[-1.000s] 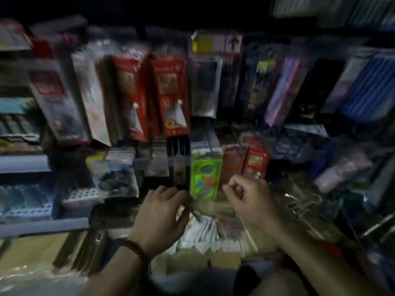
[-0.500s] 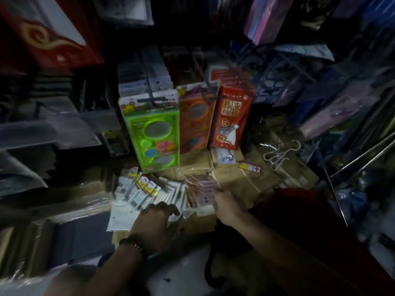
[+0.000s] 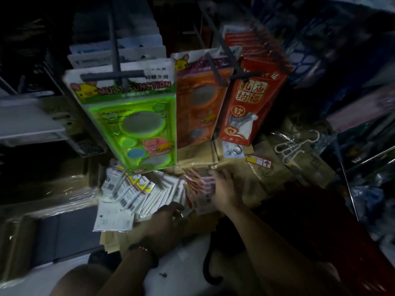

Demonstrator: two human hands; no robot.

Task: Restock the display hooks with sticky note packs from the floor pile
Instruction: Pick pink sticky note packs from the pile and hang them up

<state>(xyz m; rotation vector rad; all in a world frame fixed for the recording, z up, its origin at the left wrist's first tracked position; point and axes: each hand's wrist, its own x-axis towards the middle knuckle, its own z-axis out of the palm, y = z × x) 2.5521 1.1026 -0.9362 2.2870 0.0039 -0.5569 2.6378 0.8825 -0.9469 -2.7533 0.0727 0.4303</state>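
White sticky note packs (image 3: 136, 193) under left hand (image 3: 161, 223), right hand (image 3: 223, 190)

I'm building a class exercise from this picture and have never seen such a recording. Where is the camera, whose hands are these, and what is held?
No machine here: a person wears a camera on the head, looking down at their own hands. The left hand rests on a fanned pile of white packs low down; the right hand touches pinkish packs beside them. Whether either hand grips is too blurred to tell. Above, a green pack, an orange pack and a red pack hang on hooks.
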